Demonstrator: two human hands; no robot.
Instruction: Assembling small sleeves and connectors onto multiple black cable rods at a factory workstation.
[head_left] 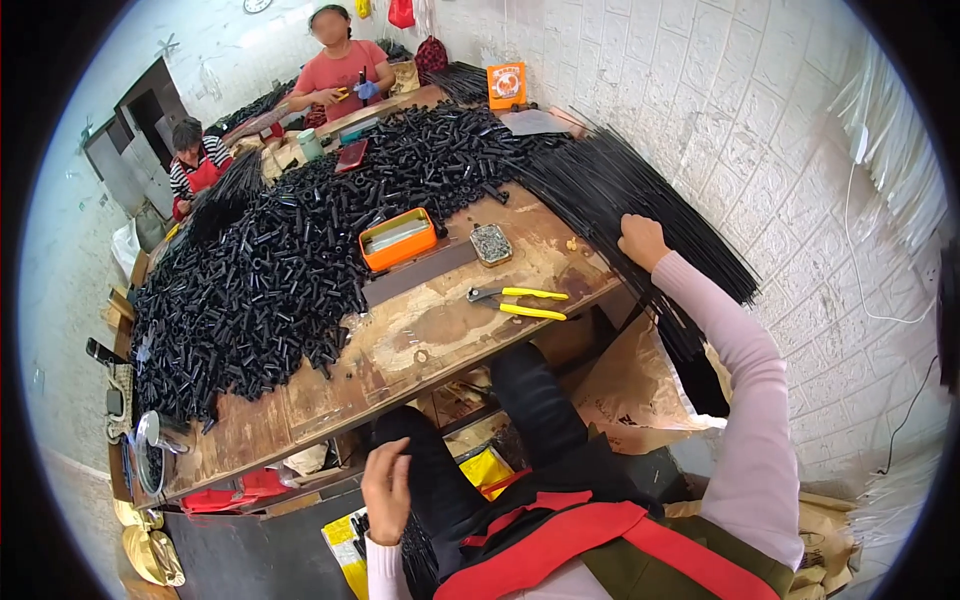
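Note:
My right hand [643, 242] reaches out to a thick bundle of long thin black rods [690, 240] at the right end of the table. Its fingers are closed at the rods; exactly how many it grips is hidden. Low in front of me, beside my leg, my left hand [387, 490] is raised with fingers loosely bent and nothing visible in it. Pliers with yellow handles [530, 302] lie near the table's front edge, jaws to the left. Behind them stand a small dish of tiny metal pieces [491, 244] and an orange box [398, 240].
A large heap of short black tubular pieces [270, 270] covers the left and back of the wooden table [430, 335]. A white brick-patterned wall [760, 120] rises at the right. Two people [345, 75] [195, 165] work beyond the heap. A round mirror [150, 455] stands at the left.

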